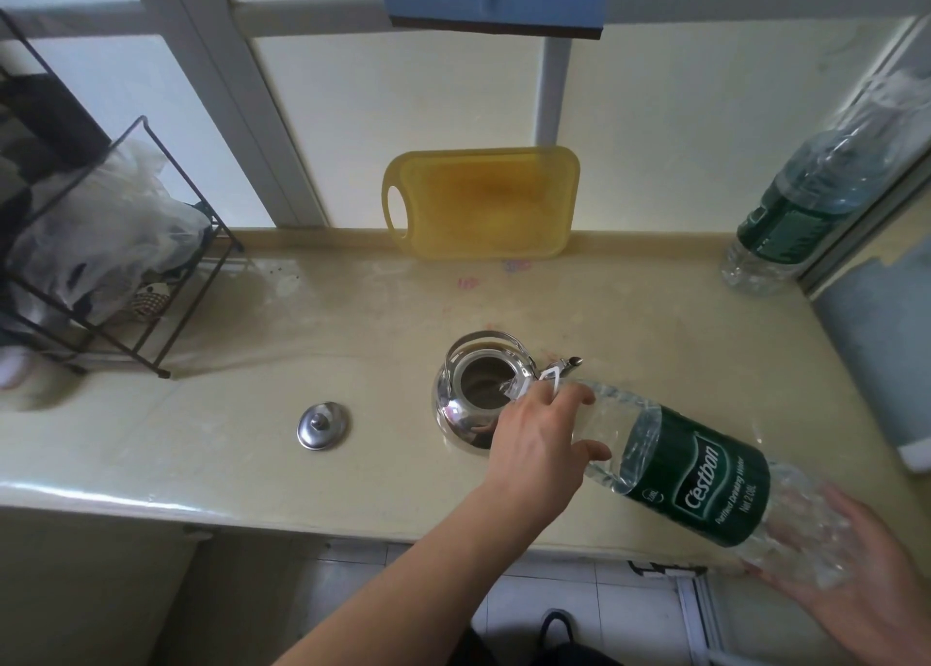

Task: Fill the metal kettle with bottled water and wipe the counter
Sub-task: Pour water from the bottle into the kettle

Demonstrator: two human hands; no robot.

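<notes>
Your left hand [541,441] grips the neck of the tilted water bottle [695,474], fingers wrapped around it; your right hand [851,564] cradles the bottle's base from beneath, palm spread. The bottle's mouth sits over the open top of the metal kettle [478,396], which stands on the counter [201,443] toward its front edge, right of centre. The kettle's lid [323,425] lies apart to its left. A yellow cutting board [481,201] leans at the back edge; a second bottle [806,196] stands in the back right corner; a wire rack [101,257] occupies the left end.
</notes>
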